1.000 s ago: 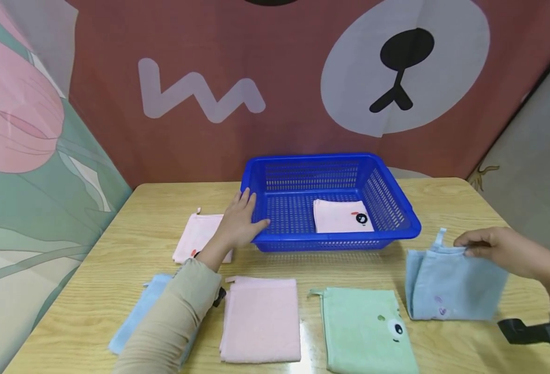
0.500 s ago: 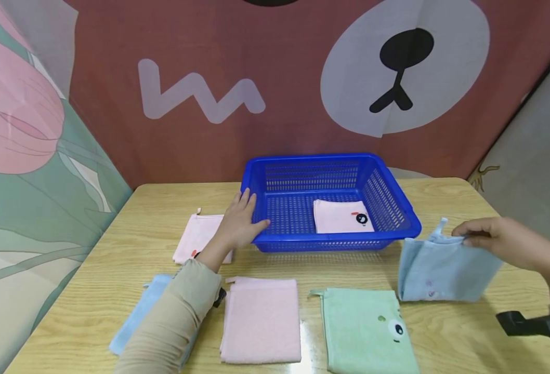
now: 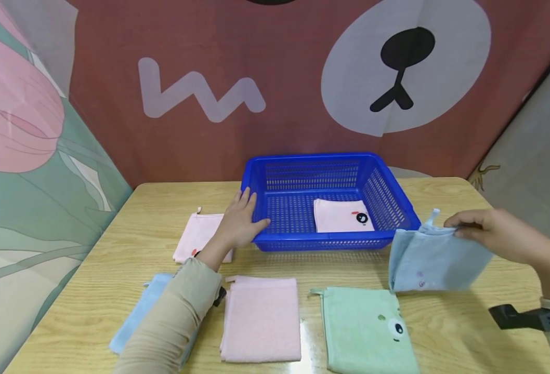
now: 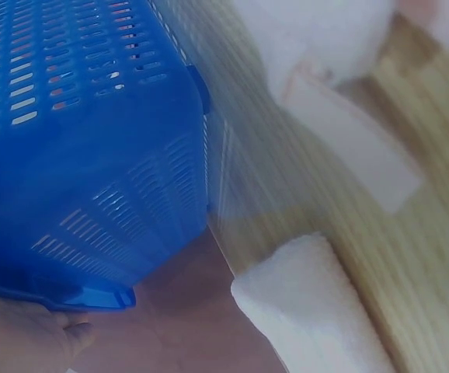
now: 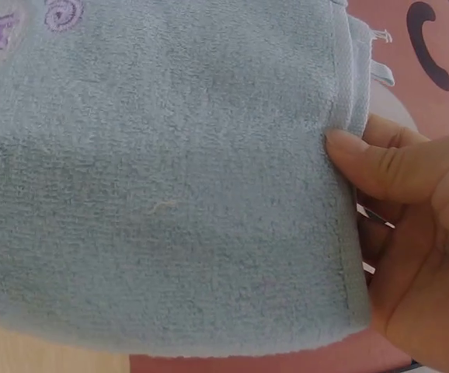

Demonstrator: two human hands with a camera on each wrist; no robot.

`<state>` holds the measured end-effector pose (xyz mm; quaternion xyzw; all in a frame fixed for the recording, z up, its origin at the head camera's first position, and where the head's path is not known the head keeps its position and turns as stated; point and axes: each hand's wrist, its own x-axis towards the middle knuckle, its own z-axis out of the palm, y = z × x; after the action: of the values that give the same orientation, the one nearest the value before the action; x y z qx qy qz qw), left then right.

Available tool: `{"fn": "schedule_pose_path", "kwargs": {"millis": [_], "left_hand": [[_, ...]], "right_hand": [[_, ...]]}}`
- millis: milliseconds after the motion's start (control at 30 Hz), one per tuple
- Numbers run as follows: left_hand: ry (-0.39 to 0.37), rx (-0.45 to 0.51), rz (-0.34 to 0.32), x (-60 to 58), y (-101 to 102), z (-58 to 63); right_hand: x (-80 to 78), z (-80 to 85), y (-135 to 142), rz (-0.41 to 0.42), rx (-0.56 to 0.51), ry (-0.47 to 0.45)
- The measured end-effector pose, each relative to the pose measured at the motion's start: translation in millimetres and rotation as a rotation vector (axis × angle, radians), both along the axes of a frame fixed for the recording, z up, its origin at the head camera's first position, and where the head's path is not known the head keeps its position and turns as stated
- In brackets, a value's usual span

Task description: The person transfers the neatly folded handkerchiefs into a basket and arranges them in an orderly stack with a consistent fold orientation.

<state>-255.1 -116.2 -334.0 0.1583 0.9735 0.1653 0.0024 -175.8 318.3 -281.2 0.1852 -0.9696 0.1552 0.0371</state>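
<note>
My right hand (image 3: 499, 234) pinches the top edge of a folded light blue towel (image 3: 443, 262), with purple embroidery and a hanging loop. The towel hangs above the table beside the basket's front right corner. In the right wrist view, the thumb (image 5: 364, 159) presses on the near face of the towel (image 5: 178, 194), other fingers behind it. My left hand (image 3: 239, 223) rests on the left rim of a blue plastic basket (image 3: 322, 237), fingers spread and fairly straight. Inside the basket lies a folded pink towel (image 3: 336, 215) with a black round print.
On the wooden table (image 3: 453, 343) lie a small pink towel (image 3: 200, 231) left of the basket, a blue towel (image 3: 141, 311) partly under the left sleeve, a larger pink towel (image 3: 261, 319) and a green towel (image 3: 366, 327) in front. A printed cloth hangs behind.
My right hand has lifted the light blue towel and carried it left and forward, toward the basket's front right corner. The left hand and the basket have stayed in place.
</note>
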Motion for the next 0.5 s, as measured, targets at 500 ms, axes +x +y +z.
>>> {"fn": "schedule_pose_path", "kwargs": {"millis": [500], "left_hand": [[0.012,0.036,-0.017,1.1,-1,0.0]], "right_hand": [[-2.6,16.4,-22,0.07,-0.016,0.212]]}}
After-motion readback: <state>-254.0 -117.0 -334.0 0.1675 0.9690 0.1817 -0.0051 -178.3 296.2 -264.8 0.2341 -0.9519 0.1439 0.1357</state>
